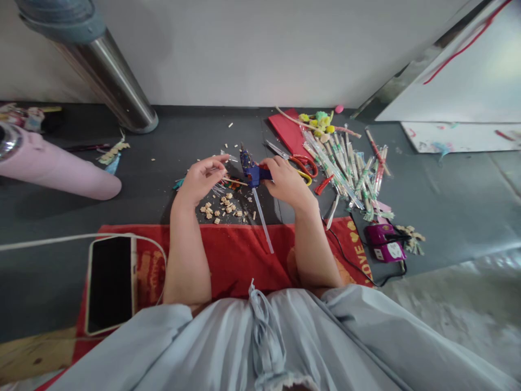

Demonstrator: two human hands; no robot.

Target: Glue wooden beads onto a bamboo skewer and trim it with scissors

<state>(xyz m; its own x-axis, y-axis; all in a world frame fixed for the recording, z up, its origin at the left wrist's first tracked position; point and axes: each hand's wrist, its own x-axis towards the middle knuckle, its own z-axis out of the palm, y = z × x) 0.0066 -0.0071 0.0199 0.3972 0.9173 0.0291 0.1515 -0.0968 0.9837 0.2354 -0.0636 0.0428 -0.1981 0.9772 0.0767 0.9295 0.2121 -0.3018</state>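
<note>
My right hand (287, 182) is closed around the handle of a blue hot glue gun (253, 172), its nozzle pointing up and away from me. A translucent glue stick (262, 220) sticks out of its back end toward me. To the left of the gun, my left hand (203, 178) pinches a thin wooden stick (235, 181) between thumb and fingers; its far end reaches close to the gun's body. Below the hands lies a scatter of small pale wooden pieces (228, 204). Some colourful bits behind the left fingers are partly hidden.
Scissors (311, 165), a red packet (287, 130) and many wrapped sticks (354, 163) lie to the right. A purple adapter (385, 243) with a black cord sits front right. A phone (112, 285) rests on the red towel (240, 258). Left stand a pink bottle (69, 165) and steel flask (118, 81).
</note>
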